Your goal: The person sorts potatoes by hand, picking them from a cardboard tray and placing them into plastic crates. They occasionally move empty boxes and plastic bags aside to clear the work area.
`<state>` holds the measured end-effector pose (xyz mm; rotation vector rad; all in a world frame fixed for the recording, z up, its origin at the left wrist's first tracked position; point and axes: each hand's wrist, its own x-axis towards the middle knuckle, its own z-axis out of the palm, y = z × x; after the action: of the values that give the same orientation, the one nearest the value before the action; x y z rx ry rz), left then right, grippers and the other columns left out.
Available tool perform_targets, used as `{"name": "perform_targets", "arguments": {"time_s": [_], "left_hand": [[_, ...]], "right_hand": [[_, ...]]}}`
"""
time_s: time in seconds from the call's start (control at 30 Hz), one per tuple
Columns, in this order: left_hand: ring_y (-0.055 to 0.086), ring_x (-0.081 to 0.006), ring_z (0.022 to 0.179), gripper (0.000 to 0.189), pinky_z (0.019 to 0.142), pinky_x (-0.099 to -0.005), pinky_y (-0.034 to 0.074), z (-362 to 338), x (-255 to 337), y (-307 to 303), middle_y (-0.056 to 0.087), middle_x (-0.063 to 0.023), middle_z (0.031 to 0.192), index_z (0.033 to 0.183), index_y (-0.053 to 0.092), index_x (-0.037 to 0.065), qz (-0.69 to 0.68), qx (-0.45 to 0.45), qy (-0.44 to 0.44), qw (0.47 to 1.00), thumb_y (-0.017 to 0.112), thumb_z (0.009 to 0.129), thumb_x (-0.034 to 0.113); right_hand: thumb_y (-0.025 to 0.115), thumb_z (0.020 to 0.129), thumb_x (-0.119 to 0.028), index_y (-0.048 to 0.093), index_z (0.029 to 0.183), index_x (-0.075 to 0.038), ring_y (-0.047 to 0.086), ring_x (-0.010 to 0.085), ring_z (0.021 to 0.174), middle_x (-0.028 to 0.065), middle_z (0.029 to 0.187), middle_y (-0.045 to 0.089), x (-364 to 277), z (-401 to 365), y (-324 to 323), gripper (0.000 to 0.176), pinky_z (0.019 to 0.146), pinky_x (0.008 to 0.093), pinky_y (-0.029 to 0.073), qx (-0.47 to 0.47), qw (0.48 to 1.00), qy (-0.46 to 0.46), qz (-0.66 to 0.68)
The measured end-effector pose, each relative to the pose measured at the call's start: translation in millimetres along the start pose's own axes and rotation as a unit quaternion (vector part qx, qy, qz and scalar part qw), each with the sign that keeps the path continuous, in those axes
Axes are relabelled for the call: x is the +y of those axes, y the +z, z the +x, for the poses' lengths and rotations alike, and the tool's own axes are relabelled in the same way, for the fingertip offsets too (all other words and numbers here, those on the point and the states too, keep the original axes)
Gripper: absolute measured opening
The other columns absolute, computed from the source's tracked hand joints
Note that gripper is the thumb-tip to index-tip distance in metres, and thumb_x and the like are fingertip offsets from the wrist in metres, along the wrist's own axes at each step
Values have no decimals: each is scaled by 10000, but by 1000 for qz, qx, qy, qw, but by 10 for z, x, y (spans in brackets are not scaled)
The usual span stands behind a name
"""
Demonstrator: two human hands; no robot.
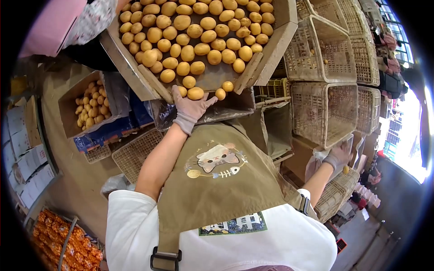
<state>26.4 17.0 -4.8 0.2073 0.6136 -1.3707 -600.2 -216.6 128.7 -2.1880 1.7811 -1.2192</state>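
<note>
Left hand point(192, 108) — fingers spread, touching yellow fruits point(195, 93) at tray point(123, 59) lip, right hand point(337, 158) — clenched on white bag point(318, 156)

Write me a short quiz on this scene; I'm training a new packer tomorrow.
1. True or false: the left hand touches yellow fruits at the narrow mouth of the tray.
2. What stands stacked on the right? A) wicker baskets B) steel drums C) glass jars
3. Fill in: the brown apron bears a picture of a ___.
Key: 1 true; 2 A; 3 cat.
</note>
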Motion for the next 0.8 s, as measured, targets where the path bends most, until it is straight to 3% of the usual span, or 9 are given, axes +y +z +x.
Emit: {"name": "perform_targets", "arguments": {"time_s": [0.13, 0.2, 0.27, 0.4, 0.47, 0.53, 0.67, 0.7, 0.8], "left_hand": [[274, -333, 1463, 937, 1106, -728, 245, 10, 17, -47, 333, -100, 1549, 1507, 325, 134, -4, 16, -14, 1000, 517, 835, 757], [282, -316, 1463, 901, 1125, -714, 219, 7, 11, -45, 345, -74, 1548, 1494, 350, 146, 12, 45, -7, 999, 531, 838, 738], [293, -322, 1455, 869, 1126, -704, 215, -12, -2, -41, 342, -77, 1553, 1487, 360, 149, 51, 87, 25, 995, 523, 856, 723], [349, -261, 1391, 774, 1137, -660, 203, -176, 15, 11, 437, -36, 1474, 1475, 383, 181, 236, 152, 17, 960, 575, 886, 646], [358, -241, 1374, 718, 1161, -596, 159, -165, 17, -173, 442, -5, 1467, 1463, 410, 235, 284, 139, 64, 947, 622, 880, 596], [347, -244, 1376, 709, 1162, -577, 163, -164, -16, -249, 426, -2, 1480, 1461, 416, 249, 314, 115, 141, 932, 626, 879, 595], [297, -287, 1386, 771, 1114, -675, 226, -102, -25, -77, 341, -39, 1512, 1469, 399, 233, 106, 182, 87, 974, 561, 876, 698], [292, -318, 1397, 827, 1103, -726, 211, -121, -59, -15, 317, -69, 1519, 1488, 359, 217, 84, 159, 92, 979, 547, 864, 727], [252, -339, 1444, 885, 1111, -736, 204, 59, -153, -104, 286, -83, 1545, 1516, 302, 194, -10, 81, 52, 995, 546, 857, 731]], "right_hand": [[563, 959, -52, 623, 1282, -73, 628, 243, 1164, 133, 1232, 664, -2518, 63, 1296, 330, 1041, 366, 506, -57, 931, 212, 290], [640, 931, -87, 636, 1281, -123, 669, 261, 1103, 124, 1270, 657, -3472, -77, 1870, 352, 970, 375, 560, -229, 958, 68, 160], [694, 875, -150, 627, 1287, -135, 618, 353, 1181, 178, 1332, 608, -3695, -163, 2527, 418, 997, 443, 500, -280, 886, -334, 157], [619, 881, -417, 633, 1310, -125, 551, 330, 1268, 159, 1400, 563, -4113, -436, 3153, 519, 1092, 448, 402, -405, 848, -319, -124], [597, 874, -493, 565, 1396, -185, 429, 350, 1376, 120, 1466, 498, -4384, -229, 3224, 607, 1121, 549, 307, -586, 809, -25, -24], [577, 879, -536, 565, 1403, -211, 333, 379, 1445, 157, 1530, 430, -4331, -286, 3448, 616, 1140, 602, 260, -350, 912, -211, -33], [618, 847, -517, 555, 1414, -263, 340, 407, 1444, 138, 1564, 392, -4541, -323, 3392, 625, 1177, 556, 263, -517, 772, -309, -204], [644, 833, -457, 548, 1421, -272, 452, 371, 1373, 104, 1560, 405, -4390, -138, 3445, 623, 1108, 500, 388, -558, 820, -131, -14], [679, 803, -420, 366, 1538, -171, 575, 350, 1240, 163, 1417, 545, -4248, 279, 3760, 836, 959, 461, 498, -380, 898, -193, -112]]}}
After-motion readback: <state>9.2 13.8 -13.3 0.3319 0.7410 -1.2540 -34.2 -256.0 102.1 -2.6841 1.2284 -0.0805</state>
